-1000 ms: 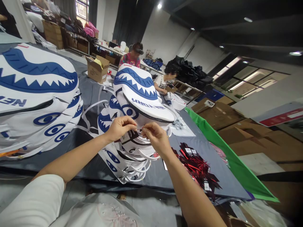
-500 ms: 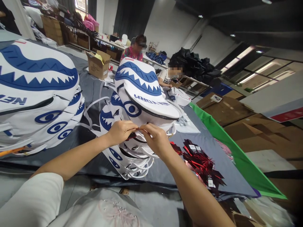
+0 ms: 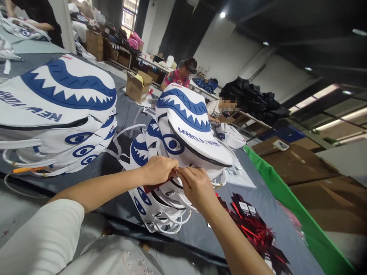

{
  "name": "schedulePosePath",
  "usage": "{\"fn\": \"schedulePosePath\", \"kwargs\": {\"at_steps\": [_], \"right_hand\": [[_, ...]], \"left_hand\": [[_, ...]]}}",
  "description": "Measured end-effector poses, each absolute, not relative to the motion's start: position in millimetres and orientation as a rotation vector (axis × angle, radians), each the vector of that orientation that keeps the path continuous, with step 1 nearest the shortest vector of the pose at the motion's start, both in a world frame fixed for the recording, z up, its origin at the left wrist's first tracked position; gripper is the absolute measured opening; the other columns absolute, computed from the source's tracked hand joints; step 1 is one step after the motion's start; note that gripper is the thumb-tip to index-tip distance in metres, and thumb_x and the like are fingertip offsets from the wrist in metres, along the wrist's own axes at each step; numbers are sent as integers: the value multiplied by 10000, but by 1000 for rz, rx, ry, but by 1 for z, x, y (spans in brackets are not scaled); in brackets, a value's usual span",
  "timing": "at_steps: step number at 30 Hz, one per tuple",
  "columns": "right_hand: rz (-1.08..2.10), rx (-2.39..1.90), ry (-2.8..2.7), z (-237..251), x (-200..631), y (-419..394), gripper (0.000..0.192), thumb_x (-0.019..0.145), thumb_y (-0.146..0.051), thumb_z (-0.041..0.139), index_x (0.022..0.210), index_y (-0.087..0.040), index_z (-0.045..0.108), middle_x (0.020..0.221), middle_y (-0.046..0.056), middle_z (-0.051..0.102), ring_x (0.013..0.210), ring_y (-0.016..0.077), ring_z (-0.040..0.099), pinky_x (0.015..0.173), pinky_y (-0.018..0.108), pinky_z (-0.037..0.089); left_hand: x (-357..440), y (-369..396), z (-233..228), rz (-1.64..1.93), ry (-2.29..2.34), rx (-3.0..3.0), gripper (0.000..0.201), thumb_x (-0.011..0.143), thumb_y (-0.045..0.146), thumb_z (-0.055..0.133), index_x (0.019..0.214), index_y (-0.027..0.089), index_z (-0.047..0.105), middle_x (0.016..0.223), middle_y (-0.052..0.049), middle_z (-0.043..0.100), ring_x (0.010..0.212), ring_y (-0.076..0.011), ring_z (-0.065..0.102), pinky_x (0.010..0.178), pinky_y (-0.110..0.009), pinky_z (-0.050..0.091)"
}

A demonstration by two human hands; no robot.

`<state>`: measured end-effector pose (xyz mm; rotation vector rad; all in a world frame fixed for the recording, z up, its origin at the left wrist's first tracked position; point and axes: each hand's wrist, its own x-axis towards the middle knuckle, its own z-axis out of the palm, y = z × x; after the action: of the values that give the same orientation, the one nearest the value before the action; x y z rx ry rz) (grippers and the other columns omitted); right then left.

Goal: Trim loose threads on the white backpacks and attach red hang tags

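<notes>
In front of me a stack of white bags (image 3: 187,139) carries blue shark-mouth prints, eye patches and "NEW YORK" lettering. My left hand (image 3: 160,170) is closed in a pinch at the near side of the upper bag. Its fingertips meet those of my right hand (image 3: 199,187), also pinched. A dark red hang tag (image 3: 153,188) shows just below the left fingers; the thin part between the fingertips is too small to make out. To the right lies a pile of dark hang tags with red cords (image 3: 255,225).
Another stack of the same bags (image 3: 71,103) stands on the left of the grey-covered table (image 3: 197,236). Behind are an open carton (image 3: 139,86) and two people at work. A green sheet (image 3: 286,194) edges the right side, with large cardboard boxes (image 3: 304,164) beyond.
The view has swung left, so everything sits farther right and lower. Both hands stay pinched together at the bag, and more of the dark red tag shows beneath the left one.
</notes>
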<state>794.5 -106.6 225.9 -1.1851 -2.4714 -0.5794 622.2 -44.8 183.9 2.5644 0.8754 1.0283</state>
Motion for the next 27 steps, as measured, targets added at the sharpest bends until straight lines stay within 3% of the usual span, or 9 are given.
{"fn": "schedulePosePath", "kwargs": {"at_steps": [5,10,16,21,24,27], "right_hand": [[-480,-1233,-2465,227,795,-101,228,973,-146,442,816,-165,606,682,12,620,629,159,552,697,312,312],[-484,-1356,-2439,229,790,-101,231,949,-128,449,764,-171,580,654,10,617,592,154,542,683,307,305],[-433,-1397,-2366,224,788,-105,145,947,-152,490,868,-170,610,735,19,674,671,163,599,701,298,311],[-345,-1386,-2298,221,790,-107,162,938,-130,494,826,-179,600,729,16,676,671,161,603,714,299,328],[-267,-1366,-2245,221,791,-108,159,941,-130,493,837,-189,597,759,18,696,684,163,611,731,298,351],[-191,-1342,-2184,220,791,-108,129,928,-131,515,848,-196,592,783,23,711,697,170,620,722,297,368]], "left_hand": [[626,-47,180,1001,977,2740,200,940,252,486,845,190,651,774,-24,659,731,-180,619,580,-286,399],[631,-56,177,1174,1082,2617,185,936,271,510,819,179,621,775,-37,635,770,-185,610,615,-290,411],[622,-59,172,1154,840,2423,265,882,51,404,778,183,609,759,-15,654,729,-140,621,653,-249,431],[625,-62,175,1229,1085,2374,74,844,150,557,848,201,611,781,-8,685,769,-186,652,636,-270,422],[625,-65,177,1189,963,2379,190,860,106,496,937,218,628,858,4,715,783,-161,663,663,-259,435],[623,-65,181,1178,997,2429,187,866,112,478,848,213,634,817,2,711,752,-163,659,648,-263,425]]}}
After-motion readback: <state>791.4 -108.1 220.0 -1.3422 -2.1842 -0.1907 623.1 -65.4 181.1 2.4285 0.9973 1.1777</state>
